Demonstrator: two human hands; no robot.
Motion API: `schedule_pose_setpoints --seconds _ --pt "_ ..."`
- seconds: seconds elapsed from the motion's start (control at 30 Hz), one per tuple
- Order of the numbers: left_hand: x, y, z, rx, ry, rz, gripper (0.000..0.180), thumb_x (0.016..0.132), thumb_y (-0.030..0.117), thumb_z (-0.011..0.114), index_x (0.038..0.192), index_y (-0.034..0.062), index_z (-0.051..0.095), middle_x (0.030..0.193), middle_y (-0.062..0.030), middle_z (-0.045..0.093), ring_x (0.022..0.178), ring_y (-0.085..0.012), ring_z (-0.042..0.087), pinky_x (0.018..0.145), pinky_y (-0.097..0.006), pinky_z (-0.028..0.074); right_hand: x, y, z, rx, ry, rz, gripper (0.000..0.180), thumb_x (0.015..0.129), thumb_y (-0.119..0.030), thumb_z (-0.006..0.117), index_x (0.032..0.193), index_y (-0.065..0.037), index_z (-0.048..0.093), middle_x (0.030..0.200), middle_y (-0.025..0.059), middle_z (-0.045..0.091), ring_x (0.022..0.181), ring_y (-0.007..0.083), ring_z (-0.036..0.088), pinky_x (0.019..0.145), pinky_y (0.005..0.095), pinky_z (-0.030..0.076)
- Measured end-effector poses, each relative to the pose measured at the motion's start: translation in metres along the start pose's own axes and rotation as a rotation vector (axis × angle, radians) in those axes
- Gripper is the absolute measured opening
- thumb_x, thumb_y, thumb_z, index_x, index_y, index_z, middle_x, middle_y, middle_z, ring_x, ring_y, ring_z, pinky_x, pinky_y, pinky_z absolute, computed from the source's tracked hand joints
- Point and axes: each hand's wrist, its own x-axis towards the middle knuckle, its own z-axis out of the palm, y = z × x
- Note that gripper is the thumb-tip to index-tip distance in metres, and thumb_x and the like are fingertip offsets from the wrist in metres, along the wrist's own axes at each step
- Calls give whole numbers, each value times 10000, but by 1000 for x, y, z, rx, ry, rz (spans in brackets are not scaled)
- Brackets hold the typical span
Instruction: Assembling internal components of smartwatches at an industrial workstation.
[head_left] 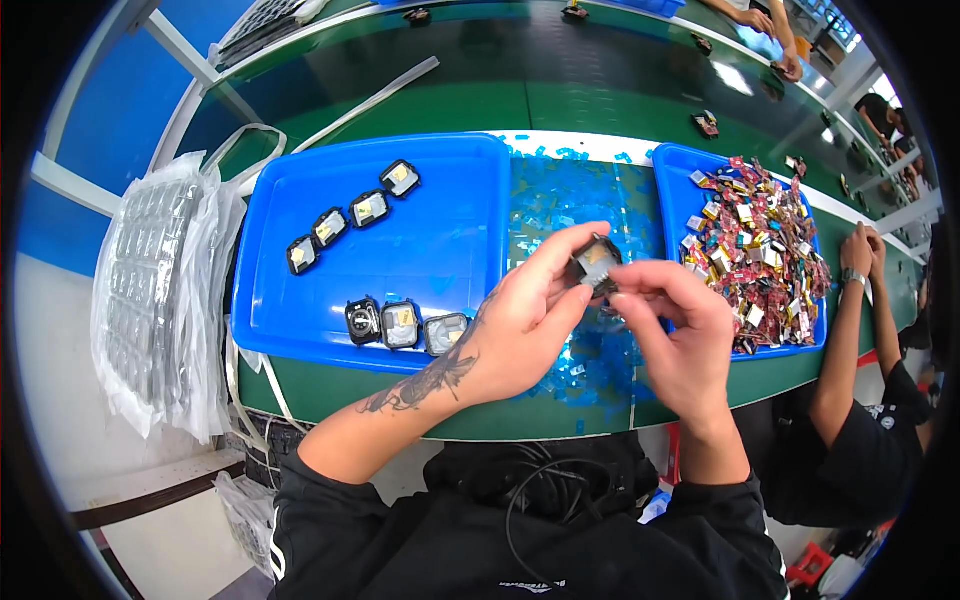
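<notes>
Seven watch cases (401, 325) lie in the left blue tray (420, 260); one more case (597, 262), seemingly unfinished, is above the worktop (480, 421), held by the left hand (535, 322); the right hand (690, 330) meets its edge, grip unclear.

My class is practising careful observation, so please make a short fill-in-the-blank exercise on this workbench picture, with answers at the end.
1. The left hand and right hand meet at one dark case, above small scraps that are mostly ____ in colour.
2. The case tray has an upper slanting row of ____ similar cases.
3. The parts tray, heaped with reddish electronic parts, lies on the person's ____ side.

Missing words: blue; four; right.
</notes>
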Motion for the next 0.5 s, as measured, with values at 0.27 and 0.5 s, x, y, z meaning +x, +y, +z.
schedule_pose_setpoints --seconds 0.27,0.5 --pt "1 -1 -2 -16 16 48 464 938 -71 506 1392 -64 407 1354 -162 525 1220 -220 550 1031 -333 460 10 -10 0 -211 3 -23 107 791 11 725 880 -28 680 788 42 692 679 108 653 529 236 436" --pt "2 -3 0 -91 1 47 455 943 -70 516 1387 -69 420 1387 -167 502 1236 -224 537 1046 -337 451 11 -10 5 -118 45 -42 88 792 30 710 868 0 678 799 71 688 667 122 640 577 245 477"
